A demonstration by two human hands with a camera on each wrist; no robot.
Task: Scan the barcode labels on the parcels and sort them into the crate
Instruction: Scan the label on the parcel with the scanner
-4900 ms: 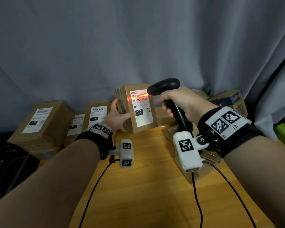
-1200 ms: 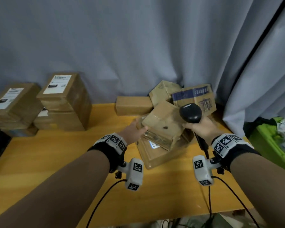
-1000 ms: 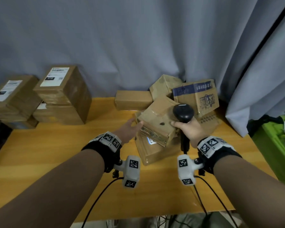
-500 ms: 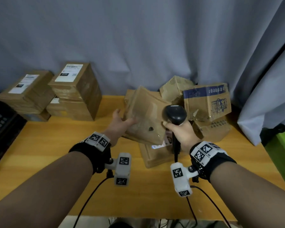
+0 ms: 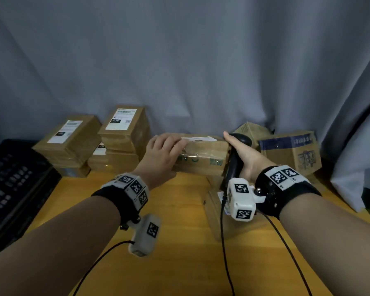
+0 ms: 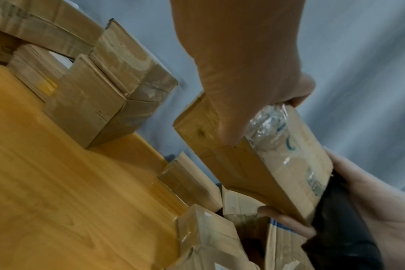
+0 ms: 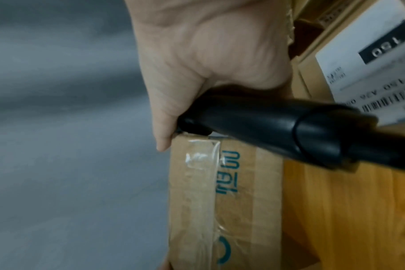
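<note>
- While the flat brown cardboard parcel [image 5: 201, 155] is held clear above the wooden table [image 5: 179, 242], between both hands, its white label [image 5: 198, 139] is seen facing up.
- The left hand [image 5: 160, 157] is curled over the parcel's left end, gripping it.
- The black handheld barcode scanner [image 5: 235, 159] is kept in the right hand [image 5: 245, 157], whose thumb and fingertips also steady the parcel's right end.
- The label should probably be tilted toward the scanner before a reading is tried.
- The black plastic crate [image 5: 15, 189] lies well left of the parcel.
</note>
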